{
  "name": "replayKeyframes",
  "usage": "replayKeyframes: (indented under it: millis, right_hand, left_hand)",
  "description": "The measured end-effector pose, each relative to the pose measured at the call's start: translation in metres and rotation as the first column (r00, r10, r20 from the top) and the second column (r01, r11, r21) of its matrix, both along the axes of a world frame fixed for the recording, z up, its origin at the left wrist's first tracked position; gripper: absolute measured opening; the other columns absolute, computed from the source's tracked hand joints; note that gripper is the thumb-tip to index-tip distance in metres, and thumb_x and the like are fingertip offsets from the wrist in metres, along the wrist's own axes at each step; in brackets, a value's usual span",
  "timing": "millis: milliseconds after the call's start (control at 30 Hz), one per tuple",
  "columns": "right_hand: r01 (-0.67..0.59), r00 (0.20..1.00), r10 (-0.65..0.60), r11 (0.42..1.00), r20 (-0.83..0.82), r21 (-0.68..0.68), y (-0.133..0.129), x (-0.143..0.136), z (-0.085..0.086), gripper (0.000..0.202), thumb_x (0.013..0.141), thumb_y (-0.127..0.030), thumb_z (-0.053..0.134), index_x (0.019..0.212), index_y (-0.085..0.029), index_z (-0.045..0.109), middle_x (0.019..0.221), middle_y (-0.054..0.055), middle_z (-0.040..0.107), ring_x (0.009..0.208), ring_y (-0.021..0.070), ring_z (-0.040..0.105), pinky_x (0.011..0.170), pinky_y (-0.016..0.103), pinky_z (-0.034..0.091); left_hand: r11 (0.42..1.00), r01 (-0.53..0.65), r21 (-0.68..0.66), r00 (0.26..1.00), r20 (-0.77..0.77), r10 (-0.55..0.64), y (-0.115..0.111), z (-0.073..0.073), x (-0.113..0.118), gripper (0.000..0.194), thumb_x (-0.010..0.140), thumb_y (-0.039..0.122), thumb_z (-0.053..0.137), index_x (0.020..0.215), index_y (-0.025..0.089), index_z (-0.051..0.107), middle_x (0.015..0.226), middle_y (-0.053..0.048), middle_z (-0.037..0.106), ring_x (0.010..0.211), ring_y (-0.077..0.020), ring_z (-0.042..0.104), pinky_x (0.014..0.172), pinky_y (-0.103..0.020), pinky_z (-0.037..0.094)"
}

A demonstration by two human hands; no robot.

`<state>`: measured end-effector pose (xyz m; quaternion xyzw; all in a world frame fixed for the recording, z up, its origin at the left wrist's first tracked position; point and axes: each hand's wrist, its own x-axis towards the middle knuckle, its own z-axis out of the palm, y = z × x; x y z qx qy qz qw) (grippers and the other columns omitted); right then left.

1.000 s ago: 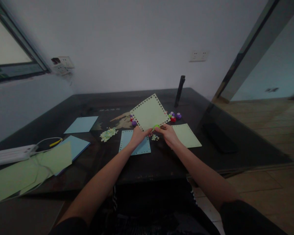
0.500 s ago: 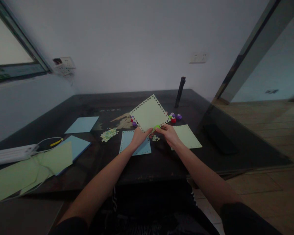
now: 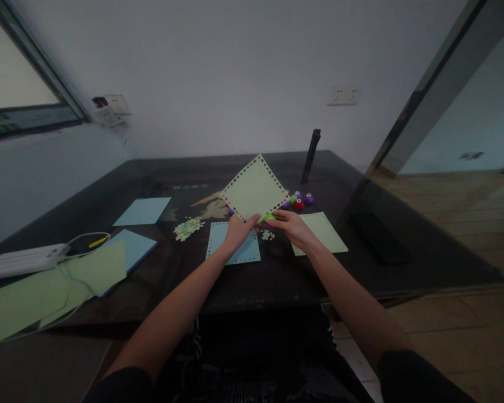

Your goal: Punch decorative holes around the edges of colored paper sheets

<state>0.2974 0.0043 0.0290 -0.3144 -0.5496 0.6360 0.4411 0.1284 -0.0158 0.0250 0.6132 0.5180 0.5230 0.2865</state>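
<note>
While the left hand point(image 3: 237, 230) pinches the hole-edged green sheet point(image 3: 255, 191) near its lower corner, the right hand point(image 3: 293, 226) has its grip closed on a lime-green punch point(image 3: 269, 217)!

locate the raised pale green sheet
In the head view, the raised pale green sheet is near the centre, held low by the left hand, with the lime-green punch and right hand at its lower right edge.

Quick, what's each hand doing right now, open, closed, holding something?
Left hand: closed, holding the raised green sheet, thumb on top.
Right hand: closed, holding the green punch at that sheet's edge.
</note>
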Motion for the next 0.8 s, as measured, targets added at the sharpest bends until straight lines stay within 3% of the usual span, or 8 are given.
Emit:
replayKeyframes:
  millis: [300, 533, 700, 800]
  right_hand:
    - [-0.030, 0.999, 0.032, 0.995, 0.013, -0.093, 0.006, 0.009, 0.003, 0.023, 0.073, -0.038, 0.067, 0.080, -0.017, 0.069, 0.084, 0.006, 0.070, 0.073, 0.0148, 0.063, 0.070, 0.028, 0.051]
    - [0.011, 0.999, -0.005, 0.989, 0.042, -0.145, 0.009, 0.011, 0.001, 0.035, 0.085, -0.046, 0.050, 0.078, -0.016, 0.066, 0.076, 0.009, 0.070, 0.067, 0.0163, 0.064, 0.069, 0.031, 0.051]
    - [0.025, 0.993, -0.020, 0.999, 0.118, -0.035, 0.009, 0.010, 0.001, 0.041, 0.083, -0.054, 0.048, 0.076, -0.017, 0.064, 0.075, 0.008, 0.069, 0.067, 0.0179, 0.064, 0.067, 0.032, 0.049]
    - [0.103, 0.945, -0.151, 0.979, 0.289, 0.178, 0.012, 0.009, -0.002, 0.036, 0.078, -0.054, 0.055, 0.070, -0.019, 0.060, 0.069, 0.005, 0.066, 0.065, 0.0177, 0.060, 0.064, 0.030, 0.046]
  left_hand:
    - [1.000, -0.007, -0.013, 1.000, 0.005, 0.007, 0.001, 0.002, -0.003, 0.018, 0.079, 0.028, 0.058, 0.068, 0.014, 0.062, 0.055, -0.002, 0.065, 0.055, -0.0161, 0.061, 0.066, -0.027, 0.050]
    - [0.999, 0.020, -0.043, 0.999, 0.031, -0.018, 0.002, 0.000, -0.002, 0.020, 0.079, 0.030, 0.058, 0.069, 0.013, 0.062, 0.058, -0.004, 0.066, 0.050, -0.0150, 0.059, 0.059, -0.026, 0.049]
    - [0.999, 0.009, -0.041, 1.000, 0.020, -0.008, 0.000, 0.003, -0.002, 0.019, 0.079, 0.029, 0.057, 0.072, 0.013, 0.063, 0.058, -0.004, 0.067, 0.050, -0.0151, 0.059, 0.059, -0.027, 0.049]
    - [0.999, 0.017, -0.037, 1.000, 0.005, -0.017, 0.000, 0.004, -0.002, 0.020, 0.080, 0.028, 0.057, 0.070, 0.012, 0.064, 0.057, -0.005, 0.066, 0.050, -0.0150, 0.059, 0.059, -0.027, 0.050]
